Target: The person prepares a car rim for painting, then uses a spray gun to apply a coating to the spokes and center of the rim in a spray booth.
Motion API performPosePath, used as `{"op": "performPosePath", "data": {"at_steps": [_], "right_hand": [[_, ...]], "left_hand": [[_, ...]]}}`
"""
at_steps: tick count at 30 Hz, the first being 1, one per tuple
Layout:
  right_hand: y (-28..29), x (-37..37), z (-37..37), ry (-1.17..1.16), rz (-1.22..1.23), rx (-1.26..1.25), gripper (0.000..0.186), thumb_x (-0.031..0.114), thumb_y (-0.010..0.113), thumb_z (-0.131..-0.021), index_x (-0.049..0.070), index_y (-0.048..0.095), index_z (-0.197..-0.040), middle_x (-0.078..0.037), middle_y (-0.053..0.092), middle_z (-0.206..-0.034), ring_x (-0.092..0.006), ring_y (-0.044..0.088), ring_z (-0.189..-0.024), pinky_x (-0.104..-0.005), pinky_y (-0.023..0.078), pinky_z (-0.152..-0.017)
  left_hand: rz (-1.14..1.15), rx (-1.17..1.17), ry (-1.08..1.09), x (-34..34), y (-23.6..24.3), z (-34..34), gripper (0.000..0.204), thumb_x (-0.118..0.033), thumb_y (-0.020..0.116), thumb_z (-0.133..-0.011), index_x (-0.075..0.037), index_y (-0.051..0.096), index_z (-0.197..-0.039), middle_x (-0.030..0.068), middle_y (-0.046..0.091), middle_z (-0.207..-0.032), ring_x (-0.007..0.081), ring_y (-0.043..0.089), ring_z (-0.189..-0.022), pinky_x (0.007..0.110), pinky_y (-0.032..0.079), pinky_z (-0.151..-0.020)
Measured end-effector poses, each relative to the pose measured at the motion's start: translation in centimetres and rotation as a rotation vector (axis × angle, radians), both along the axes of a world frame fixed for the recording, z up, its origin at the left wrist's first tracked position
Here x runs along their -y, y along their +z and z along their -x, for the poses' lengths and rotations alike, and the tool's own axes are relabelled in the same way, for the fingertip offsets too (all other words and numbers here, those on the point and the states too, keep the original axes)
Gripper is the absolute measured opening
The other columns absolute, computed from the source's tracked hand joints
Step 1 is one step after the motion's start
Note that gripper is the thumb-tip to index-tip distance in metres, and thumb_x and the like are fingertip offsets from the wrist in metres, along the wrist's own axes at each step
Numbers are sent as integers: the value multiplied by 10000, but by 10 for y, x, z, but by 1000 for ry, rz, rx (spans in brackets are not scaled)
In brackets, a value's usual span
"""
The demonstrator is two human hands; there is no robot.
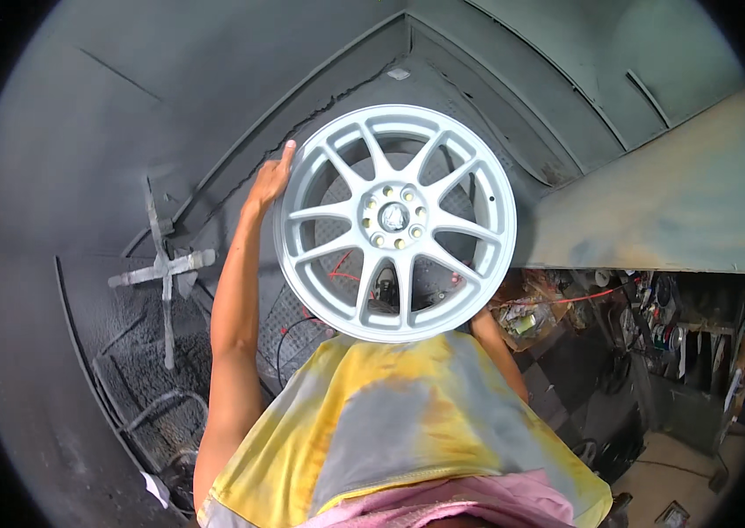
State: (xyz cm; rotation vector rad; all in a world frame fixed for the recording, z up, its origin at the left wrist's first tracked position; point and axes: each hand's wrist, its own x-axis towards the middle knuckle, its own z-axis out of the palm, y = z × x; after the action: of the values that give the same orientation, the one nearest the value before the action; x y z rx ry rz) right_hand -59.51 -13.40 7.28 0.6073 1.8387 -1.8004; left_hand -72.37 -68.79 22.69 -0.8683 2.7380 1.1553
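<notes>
A silvery-white multi-spoke car wheel rim (405, 282), without a tire, is held up in front of my body, its face toward me. Around its centre cap are several bolt holes. My left hand (273, 179) grips the upper left edge, thumb pointing up along the outer lip and the other fingers hidden behind. At the lower right, my right hand (482, 320) holds the rim from behind and below. Most of that hand is covered by the wheel, though a fingertip shows through a gap between spokes. A yellow and grey stained cloth (390, 414) hangs over my front, just below the rim.
On the left stands a cross-shaped stand (166, 264) with taped arms, near dark grey walls (126, 106). Cluttered shelves (698, 326) and a heap of scraps (526, 321) lie to the right. A red cord (579, 298) runs there, and a slanted panel (654, 202) is above.
</notes>
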Motion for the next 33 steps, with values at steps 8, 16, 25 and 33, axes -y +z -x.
{"op": "performPosePath", "data": {"at_steps": [8, 16, 25, 33], "right_hand": [[37, 14, -22, -94, -48, -91, 790, 621, 369, -1064, -44, 564, -1445, -175, 605, -1419, -304, 520, -1362, -424, 391, -1156], [141, 44, 32, -185, -14, -538, 846, 673, 325, -1057, -38, 555, -1452, -181, 585, -1437, -304, 488, -1394, -430, 365, -1176], [344, 78, 142, -452, 262, -1164, 908, 732, 276, -1048, -32, 544, -1460, -187, 563, -1458, -303, 452, -1430, -438, 336, -1199], [371, 76, 161, -228, 961, -997, 1052, 831, 310, -987, -44, 406, -1563, -195, 495, -1544, -301, 441, -1451, -443, 315, -1240]], "left_hand": [[157, 12, -82, -15, 0, 24, 1041, -841, 343, -970, 108, 770, -944, 388, 715, -1016, 476, 706, -1098, 540, 506, -976], [95, -318, 7, -23, 139, 4, 939, -737, 356, -1050, 105, 676, -786, 213, 666, -751, 286, 630, -780, 485, 495, -771], [-394, -1079, 418, -83, 334, -76, 959, -788, 273, -1040, 51, 524, -1430, 160, 592, -1300, 233, 524, -1199, 382, 390, -1099], [-1066, -788, 439, -28, 266, -150, 980, -802, 264, -1014, -6, 422, -1564, 167, 514, -1515, 260, 470, -1378, 410, 350, -1173]]}}
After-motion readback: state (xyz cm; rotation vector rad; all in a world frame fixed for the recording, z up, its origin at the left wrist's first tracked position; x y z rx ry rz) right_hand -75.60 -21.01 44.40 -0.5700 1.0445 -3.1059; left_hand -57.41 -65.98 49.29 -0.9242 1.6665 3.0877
